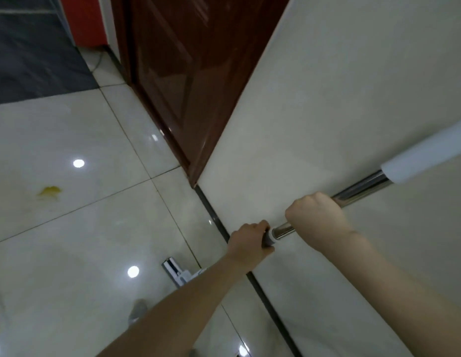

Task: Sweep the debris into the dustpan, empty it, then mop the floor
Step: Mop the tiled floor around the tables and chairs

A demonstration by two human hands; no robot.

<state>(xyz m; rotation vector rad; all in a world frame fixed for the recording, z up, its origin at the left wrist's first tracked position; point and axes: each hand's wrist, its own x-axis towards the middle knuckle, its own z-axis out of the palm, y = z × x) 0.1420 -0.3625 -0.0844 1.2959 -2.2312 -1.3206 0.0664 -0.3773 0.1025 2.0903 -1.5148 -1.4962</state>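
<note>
Evidently we are at the mop stage, or close to it: we hold a long metal pole (358, 189) with both hands, and its white foam sleeve (425, 153) runs off the right edge of the view. Our left hand (250, 242) wraps its fingers around the grey collar on the lower part of the pole, and our right hand (315, 212) curls into a fist around the shiny shaft just above it. The lower end of the pole disappears behind our left forearm, where a chrome and white fitting (176, 271) shows near the tiled floor (69, 124); we cannot tell what head it carries, though we judge it a mop. We stand close to the cream wall (327, 99), beside a dark red door (178, 73). No dustpan or broom is in sight, so we cannot confirm that the sweeping and emptying are done. A yellow smear (49, 191) lies on the tiles well to our left, which suggests the mopping is not finished there. That spot, and probably more of the floor, is left to wipe.
</note>
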